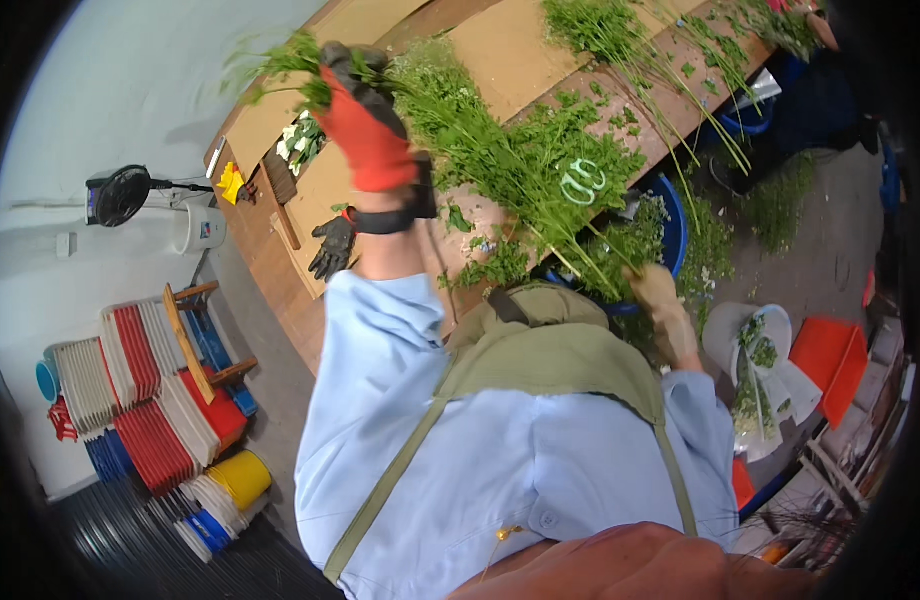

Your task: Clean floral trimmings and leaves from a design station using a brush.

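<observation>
My left hand (360,120), in a red and black glove with a dark band at the wrist, is raised over the table's far left part. It is closed around a bunch of leafy green stems (298,62), whose outer end is smeared by motion. A big heap of leafy stems (510,150) lies on the table, with bare ends reaching over the near edge. My right hand (665,310), in a beige glove, is low beside the blue bucket (672,225). Its fingers look bent in against the greenery (625,255) there; what they grip is hidden.
Cardboard sheets (505,50) cover parts of the table. A dark glove (333,247), white flowers (302,140) and a brush (279,180) lie at left. Stacked crates (150,375) and a fan (120,195) stand beyond. Another person's hand (823,30) shows far right; a white bucket (775,325) stands near right.
</observation>
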### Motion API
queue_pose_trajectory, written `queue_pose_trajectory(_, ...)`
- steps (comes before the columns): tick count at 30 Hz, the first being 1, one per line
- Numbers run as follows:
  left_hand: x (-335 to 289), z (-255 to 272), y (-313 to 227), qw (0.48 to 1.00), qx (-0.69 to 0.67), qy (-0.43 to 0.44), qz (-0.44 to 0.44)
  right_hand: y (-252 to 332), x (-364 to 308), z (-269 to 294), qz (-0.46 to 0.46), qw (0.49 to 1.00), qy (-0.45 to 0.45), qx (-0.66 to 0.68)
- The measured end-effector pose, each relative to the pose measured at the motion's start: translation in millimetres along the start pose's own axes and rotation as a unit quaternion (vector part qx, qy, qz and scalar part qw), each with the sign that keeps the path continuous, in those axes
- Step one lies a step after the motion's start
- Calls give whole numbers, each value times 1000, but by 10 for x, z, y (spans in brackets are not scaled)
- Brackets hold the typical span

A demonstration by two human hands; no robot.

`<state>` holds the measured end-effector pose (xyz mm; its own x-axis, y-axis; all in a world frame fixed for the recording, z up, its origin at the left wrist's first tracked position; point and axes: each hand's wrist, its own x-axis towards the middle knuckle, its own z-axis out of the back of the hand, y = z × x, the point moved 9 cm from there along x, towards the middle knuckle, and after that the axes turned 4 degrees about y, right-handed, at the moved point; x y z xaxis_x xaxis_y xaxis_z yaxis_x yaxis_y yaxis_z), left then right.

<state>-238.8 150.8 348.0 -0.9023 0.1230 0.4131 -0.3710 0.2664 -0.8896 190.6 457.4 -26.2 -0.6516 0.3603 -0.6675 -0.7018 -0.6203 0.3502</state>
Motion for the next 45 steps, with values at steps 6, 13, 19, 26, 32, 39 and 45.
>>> queue_pose_trajectory(6,-278,-251,420,985,111,68,116,719,-499,1018,189,937,-284,70)
queue_pose_trajectory(13,-576,-634,506,895,401,194,29,2870,-1130,1833,421,817,-391,55)
queue_pose_trajectory(19,-581,-567,490,949,191,159,195,3443,-1195,1672,395,755,-487,-194)
queue_pose_trajectory(26,-26,234,98,994,-10,-69,89,1601,-546,937,312,807,-499,42)
queue_pose_trajectory(32,-368,-178,421,953,284,101,-11,2135,-1239,1521,405,758,-451,240)
queue_pose_trajectory(39,-735,-744,168,953,208,209,74,2852,-788,1510,310,875,-125,350)
queue_pose_trajectory(45,-837,-465,463,954,98,243,147,2340,-622,1136,140,887,-125,423)
